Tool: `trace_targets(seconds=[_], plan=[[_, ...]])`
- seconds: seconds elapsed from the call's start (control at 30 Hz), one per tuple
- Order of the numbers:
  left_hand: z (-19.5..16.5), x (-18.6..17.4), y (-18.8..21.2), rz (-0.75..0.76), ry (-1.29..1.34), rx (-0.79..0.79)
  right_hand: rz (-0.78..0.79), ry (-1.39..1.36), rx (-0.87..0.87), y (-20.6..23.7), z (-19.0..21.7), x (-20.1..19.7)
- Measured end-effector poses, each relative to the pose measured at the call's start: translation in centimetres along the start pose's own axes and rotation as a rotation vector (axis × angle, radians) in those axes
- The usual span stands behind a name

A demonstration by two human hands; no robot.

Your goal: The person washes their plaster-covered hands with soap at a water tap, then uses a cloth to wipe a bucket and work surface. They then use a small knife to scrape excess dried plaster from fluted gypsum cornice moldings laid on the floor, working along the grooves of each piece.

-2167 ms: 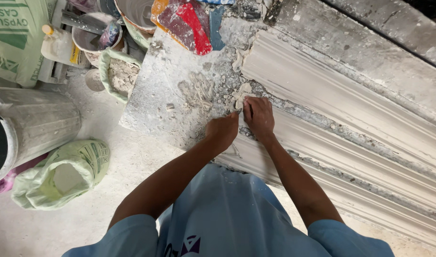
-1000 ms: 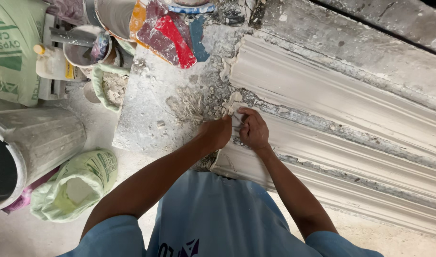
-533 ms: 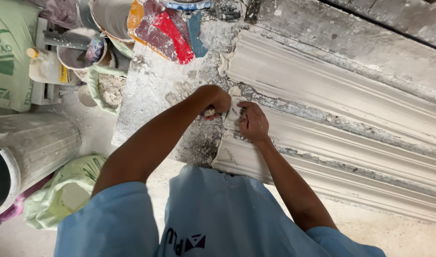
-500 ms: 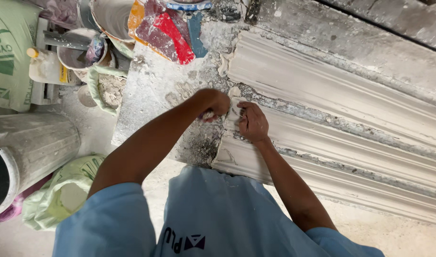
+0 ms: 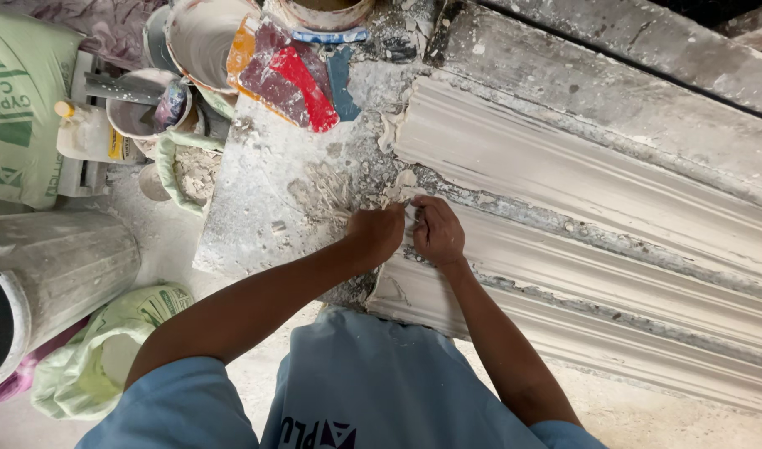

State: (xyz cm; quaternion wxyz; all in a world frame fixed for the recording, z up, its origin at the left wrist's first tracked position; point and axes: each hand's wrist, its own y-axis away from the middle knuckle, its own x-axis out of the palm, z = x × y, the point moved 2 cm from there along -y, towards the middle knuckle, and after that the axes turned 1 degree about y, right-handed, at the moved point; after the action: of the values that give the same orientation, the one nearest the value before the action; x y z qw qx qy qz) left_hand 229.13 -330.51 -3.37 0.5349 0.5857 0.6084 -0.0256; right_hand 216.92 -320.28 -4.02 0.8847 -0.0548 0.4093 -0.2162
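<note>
From the head camera, both hands meet at the near end of a long white plaster cornice moulding (image 5: 580,216) that lies across a dusty, plaster-crusted workbench (image 5: 273,199). The left hand (image 5: 377,234) is curled, its fingers bent onto the bench edge just beside the moulding's end; whether it pinches anything cannot be told. The right hand (image 5: 437,233) rests on the moulding, fingers drawn together and pressed against the rough seam at that end, perhaps around a small bit of plaster, though this is hidden. Crumbs of plaster (image 5: 398,187) lie around the fingertips. Working this end well seems to call for light, even pressure along the profile, with the other hand steadying the piece, since the thin edges look brittle. At the bench's far end stand buckets (image 5: 202,37) and red and blue scrapers (image 5: 302,75); a green sack (image 5: 19,100) sits to the left.
</note>
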Motion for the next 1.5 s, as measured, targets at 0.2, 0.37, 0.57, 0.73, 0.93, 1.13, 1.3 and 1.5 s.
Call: trace_targets(seconds=[0.2,0.37,0.57,0.73,0.93,1.13,1.3,1.5], plan=[[-0.7,-1.0,-1.7,0.048,0.109,-0.005,-0.012,-0.016,0.007,-0.1,0.0,0.2],[-1.4,-0.5,-4.5,0.194,0.107,-0.063,-0.012,0.008,-0.023,-0.1,-0.1,0.4],[-0.9,-2.3,-6.7,0.349,0.077,-0.040,0.030,0.046,-0.012,0.1,-0.4,0.5],[3.4,-3.7,-4.1,0.295,0.206,-0.022,0.022,-0.001,-0.038,0.3,-0.2,0.2],[2.6,0.4,1.1,-0.116,0.075,0.070,0.024,0.004,-0.030,0.0,0.1,-0.1],[-0.4,2.5,0.9,-0.206,0.215,-0.040,0.009,-0.011,-0.063,-0.2,-0.1,0.2],[-2.4,-1.1,-3.9,0.027,0.243,-0.151,0.011,-0.008,-0.014,0.0,-0.5,0.3],[-1.0,-4.6,-4.9,0.210,0.203,-0.163,0.124,-0.080,0.089,0.2,-1.2,0.2]])
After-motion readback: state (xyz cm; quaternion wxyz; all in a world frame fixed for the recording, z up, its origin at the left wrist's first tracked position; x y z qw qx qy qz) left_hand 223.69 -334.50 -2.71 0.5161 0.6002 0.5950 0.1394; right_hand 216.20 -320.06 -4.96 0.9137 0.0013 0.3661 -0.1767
